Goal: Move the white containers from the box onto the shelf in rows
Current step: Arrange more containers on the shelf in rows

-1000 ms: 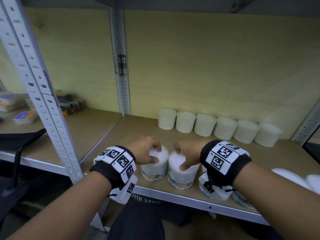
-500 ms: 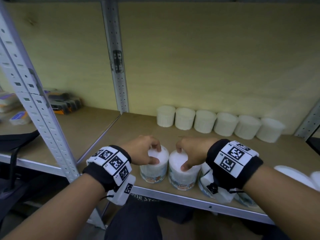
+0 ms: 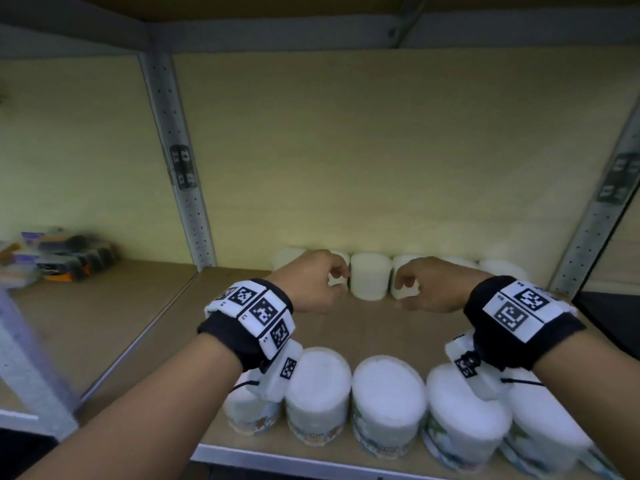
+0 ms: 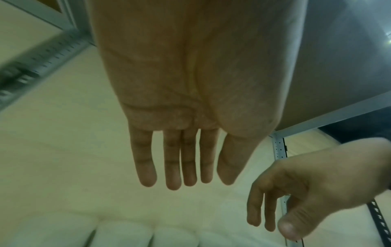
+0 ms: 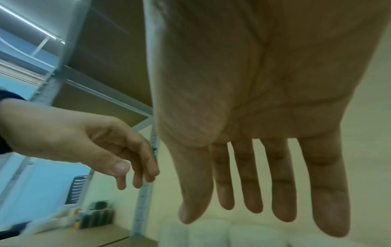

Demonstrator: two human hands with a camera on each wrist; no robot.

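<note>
Several white containers stand in a front row (image 3: 388,403) along the near edge of the shelf board (image 3: 374,327). A back row of white containers (image 3: 370,275) lines the rear wall, also seen blurred in the wrist views (image 4: 127,234) (image 5: 211,234). My left hand (image 3: 341,275) and right hand (image 3: 405,282) hover side by side above the board, between the two rows. Neither hand holds anything. The left wrist view shows my left hand (image 4: 184,167) with straight hanging fingers. The right wrist view shows my right hand (image 5: 253,183) the same way.
A perforated metal upright (image 3: 180,174) separates this bay from the left bay, where dark and coloured packets (image 3: 65,254) lie. Another upright (image 3: 602,209) stands at the right. A shelf beam (image 3: 277,32) runs overhead. Bare board lies between the two rows.
Both hands let go of the two front containers, rose and moved toward the back row. The view has shifted closer and upward.
</note>
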